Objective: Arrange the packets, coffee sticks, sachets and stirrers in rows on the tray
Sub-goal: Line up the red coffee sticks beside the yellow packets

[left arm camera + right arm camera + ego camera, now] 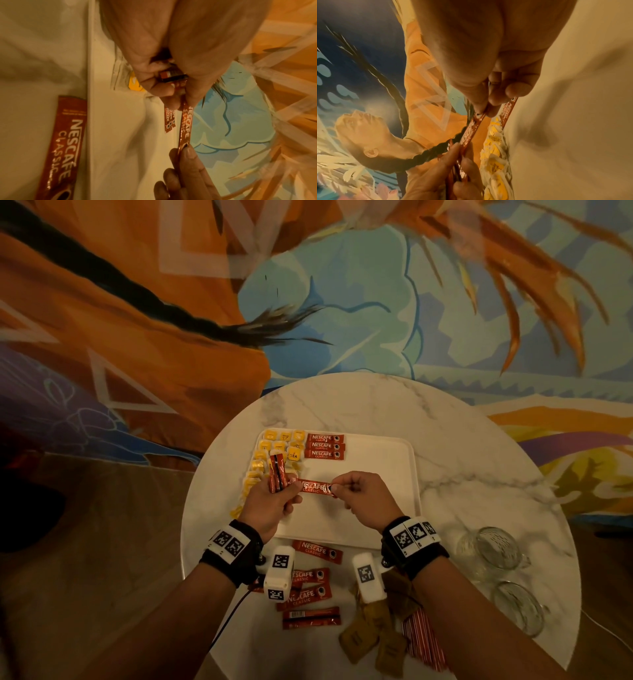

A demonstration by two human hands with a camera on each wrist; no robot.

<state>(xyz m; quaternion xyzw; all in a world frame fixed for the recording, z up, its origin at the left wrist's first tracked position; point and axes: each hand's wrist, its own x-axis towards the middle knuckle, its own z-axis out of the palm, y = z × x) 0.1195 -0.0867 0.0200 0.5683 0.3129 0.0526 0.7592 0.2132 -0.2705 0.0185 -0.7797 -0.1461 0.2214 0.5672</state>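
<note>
The coffee stick (315, 487) hangs flat above the middle of the tray (376, 474), pinched at one end by the right hand (363, 501) and at the other by the left hand (270, 501) — this hand also grips a bundle of sticks (276, 472) standing upright. Three placed sticks (325, 446) lie in a row at the far edge, beside the yellow tea packets (274, 450) in the far-left corner. I think the bundle can slip while one stick is pulled out, and disturb the packets under it. How many sticks are in the bundle is hard to see — fingers hide them. Brown sachets (373, 635) and the stirrers (424, 642) at the near edge of the tabletop are partly covered by the arms
</note>
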